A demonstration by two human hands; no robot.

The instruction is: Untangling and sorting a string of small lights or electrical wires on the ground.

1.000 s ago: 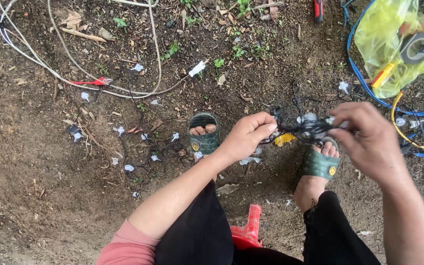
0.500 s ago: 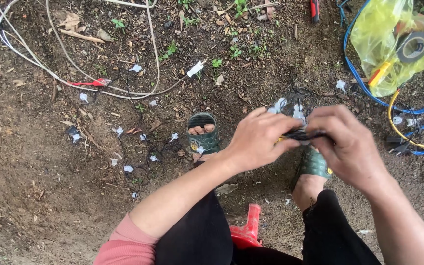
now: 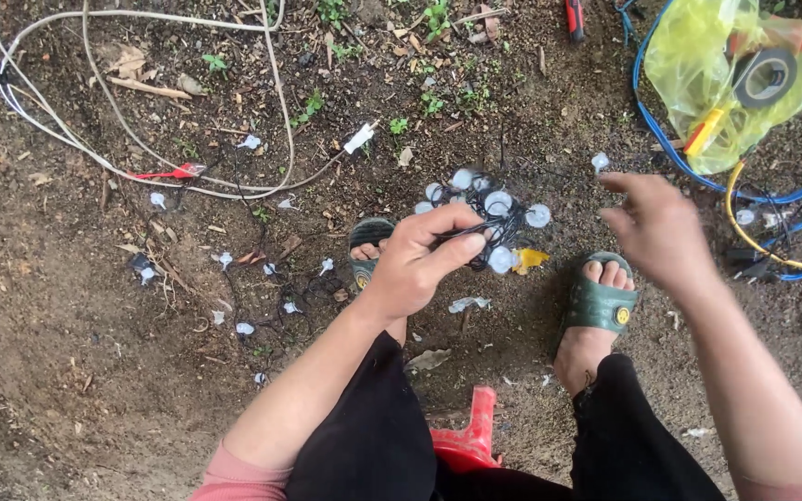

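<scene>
Left hand: the left hand is closed in a pinch on a bundled string of small round white bulbs on dark wire, held just above the ground between the feet.
Right hand: the right hand hangs open and holds nothing, fingers loosely spread, near the bundle but clear of it.
Light string: gathered in a knot of loops at the left fingertips, with a yellow scrap at its lower edge; more dark wire with white bulbs trails across the dirt to the left.
Step in hand: by the look of it, the string is being gathered or untangled, one hand anchoring the bundle while the other is free.
Next move: it would call for the free hand to find a loose loop without pulling the knot tighter.
Around: green sandals on both feet, a red plastic stool under the person, white cable looped at upper left, a yellow plastic bag with a roll of black tape among blue cable at upper right.
Hard to make out: how the wire runs inside the bundle; the red-handled tool is cut off by the top edge.
</scene>
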